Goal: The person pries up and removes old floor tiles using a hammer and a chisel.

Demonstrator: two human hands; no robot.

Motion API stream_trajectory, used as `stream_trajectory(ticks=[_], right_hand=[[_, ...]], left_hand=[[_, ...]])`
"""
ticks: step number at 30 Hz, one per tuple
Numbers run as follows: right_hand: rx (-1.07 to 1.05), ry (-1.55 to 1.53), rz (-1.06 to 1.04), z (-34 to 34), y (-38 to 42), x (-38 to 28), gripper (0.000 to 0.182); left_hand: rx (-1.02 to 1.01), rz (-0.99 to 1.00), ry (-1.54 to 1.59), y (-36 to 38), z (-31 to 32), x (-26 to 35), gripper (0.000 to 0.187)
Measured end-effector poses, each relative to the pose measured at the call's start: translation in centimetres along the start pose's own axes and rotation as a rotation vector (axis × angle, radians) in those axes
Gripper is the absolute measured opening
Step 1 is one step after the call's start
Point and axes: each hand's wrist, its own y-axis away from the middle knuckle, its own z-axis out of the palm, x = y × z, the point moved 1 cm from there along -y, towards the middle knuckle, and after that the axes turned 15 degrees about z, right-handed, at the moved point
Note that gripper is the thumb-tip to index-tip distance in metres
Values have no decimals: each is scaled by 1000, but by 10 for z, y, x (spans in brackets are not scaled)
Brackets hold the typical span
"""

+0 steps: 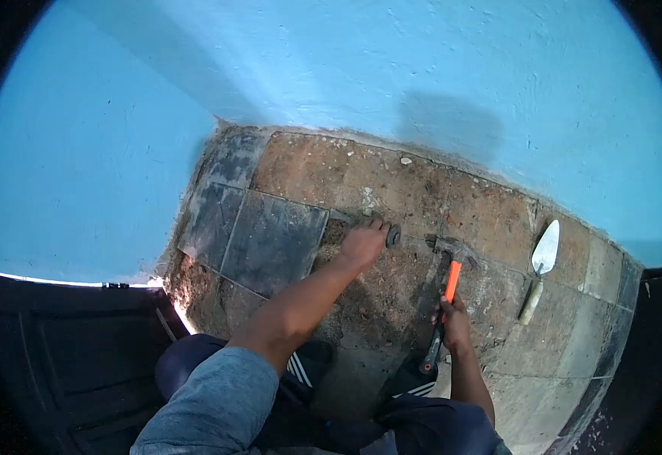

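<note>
My left hand (363,246) is closed around a chisel (394,236). Its round striking end sticks out to the right of my fist, and its flat tip points left at the edge of a dark floor tile (274,239). In my right hand (457,322) is a claw hammer (452,280) with an orange and black handle, gripped partway along. The hammer head is low over the bare rough floor (391,284), to the right of the chisel's end. Most of the chisel's shaft is hidden by my left fingers.
A pointed trowel (545,249) with a pale handle lies on the floor at the right. Blue walls (331,68) meet at the corner behind the tiles. A dark panelled door (80,356) stands at the left. Small rubble is scattered along the wall's foot, and my sandalled feet (312,364) are below.
</note>
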Motion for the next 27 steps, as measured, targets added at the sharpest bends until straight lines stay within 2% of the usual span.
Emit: stream_trajectory(ticks=[4,7,10,13,19,22,25,27], right_hand=[[-32,-13,-13,-8,-12,3,23],[4,75,-16,-13,-12,-1,24],[-6,40,-12,-11,-8,-5,21],[46,88,-27,-12,-11,-3,22],[7,107,-39,-15,-7,-9,22],[14,109,-56,-15,-10,-6,23],[49,79,-43,-14,-7,-5,22],[66,122,-87,-14,0,-5,21]], left_hand=[[113,230,-204,22,25,-2,47],[-54,396,-143,32,36,14,56],[-107,369,-60,27,29,31,58],[-43,367,-158,19,32,27,60],[-111,162,-145,17,14,10,64],[-56,144,-134,20,16,2,55],[-104,70,-24,17,12,5,52],[-40,81,-19,14,16,2,46]])
